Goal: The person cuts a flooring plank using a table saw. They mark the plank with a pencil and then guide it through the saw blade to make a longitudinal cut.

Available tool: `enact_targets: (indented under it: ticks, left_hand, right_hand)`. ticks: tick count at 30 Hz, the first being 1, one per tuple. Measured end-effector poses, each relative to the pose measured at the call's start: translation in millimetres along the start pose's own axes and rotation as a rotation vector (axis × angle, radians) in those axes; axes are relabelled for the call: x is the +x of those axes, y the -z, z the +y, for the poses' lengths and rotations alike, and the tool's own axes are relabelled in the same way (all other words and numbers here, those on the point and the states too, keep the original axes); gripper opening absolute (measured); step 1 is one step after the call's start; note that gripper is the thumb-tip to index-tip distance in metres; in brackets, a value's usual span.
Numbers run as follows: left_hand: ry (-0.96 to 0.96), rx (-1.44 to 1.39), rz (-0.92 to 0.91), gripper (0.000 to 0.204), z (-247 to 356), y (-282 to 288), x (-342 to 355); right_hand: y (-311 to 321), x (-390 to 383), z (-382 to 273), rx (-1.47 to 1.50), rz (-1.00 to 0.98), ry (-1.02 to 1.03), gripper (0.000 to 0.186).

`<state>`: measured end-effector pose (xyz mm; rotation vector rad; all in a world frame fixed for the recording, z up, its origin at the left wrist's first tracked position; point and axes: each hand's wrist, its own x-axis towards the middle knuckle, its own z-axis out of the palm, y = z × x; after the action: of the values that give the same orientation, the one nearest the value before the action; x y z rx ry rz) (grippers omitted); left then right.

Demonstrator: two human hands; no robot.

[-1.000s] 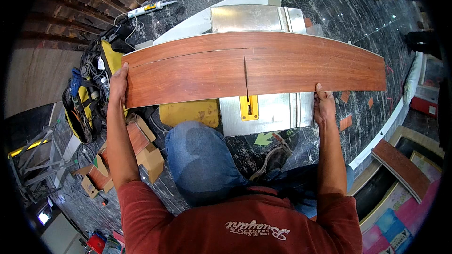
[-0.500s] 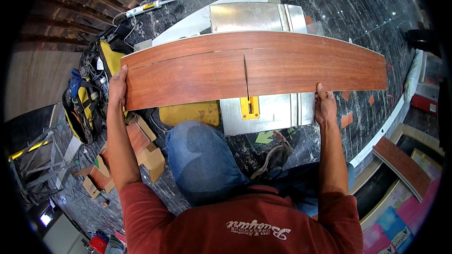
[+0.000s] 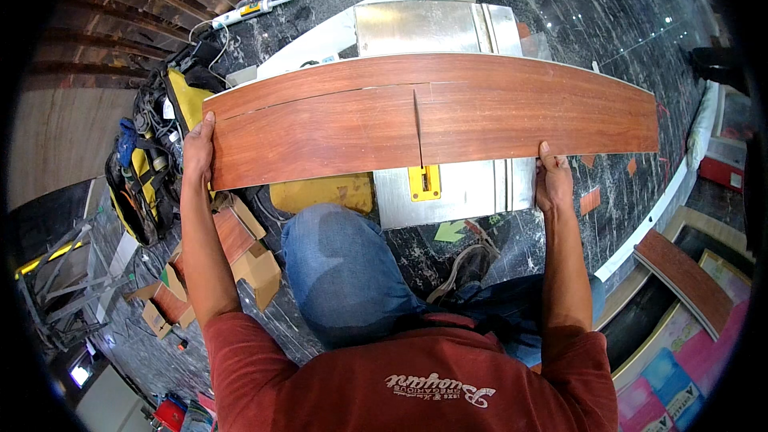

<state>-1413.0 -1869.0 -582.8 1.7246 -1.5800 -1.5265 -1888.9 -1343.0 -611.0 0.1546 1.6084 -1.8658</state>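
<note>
A long reddish-brown wood-grain plank (image 3: 512, 108) lies across a silver metal saw table (image 3: 464, 196). My left hand (image 3: 200, 146) grips its left end, thumb on top. On the near edge, right of the middle, my right hand (image 3: 553, 180) holds the plank with the thumb on top and the fingers underneath. One slit runs from the near edge up into the plank's middle; another runs lengthwise from the left end and reaches about the same spot. Just below the near edge shows the saw's yellow slotted insert (image 3: 425, 183). The plank hides any blade.
Left of the plank stands a black and yellow tool bag (image 3: 148, 168). A sealant tube (image 3: 252, 12) lies beyond it. Torn cardboard (image 3: 258, 268) and plank offcuts litter the floor by my left arm. A short brown board (image 3: 684, 282) rests at the right.
The plank's left end has shifted very slightly left and toward me, together with my left hand. Both hands keep their hold.
</note>
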Motion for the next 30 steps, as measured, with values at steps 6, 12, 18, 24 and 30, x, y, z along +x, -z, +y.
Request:
enact_targets:
  ticks: [6, 12, 18, 24, 30]
  left_hand:
    - [-0.002, -0.03, 0.0, 0.052, -3.4, 0.9, 1.2]
    - [-0.007, 0.011, 0.007, 0.053, -3.9, 1.8, 0.8]
    - [-0.015, -0.004, -0.003, 0.055, -7.1, 3.3, 1.7]
    - [-0.032, 0.001, -0.007, 0.057, -13.9, 8.1, 6.8]
    - [-0.027, 0.013, -0.026, 0.057, -13.4, 1.4, 6.0]
  right_hand:
    - [-1.5, -4.2, -2.1, 0.003, -0.023, 0.006, 0.018]
    - [-10.0, -8.5, -4.3, 0.004, 0.006, 0.008, 0.018]
    - [-15.4, -14.4, -7.4, 0.001, 0.03, 0.006, 0.015]
    - [-16.7, -17.0, -6.6, 0.006, 0.047, 0.0, 0.013]
    - [-16.5, -19.0, -9.7, 0.017, 0.075, 0.004, 0.013]
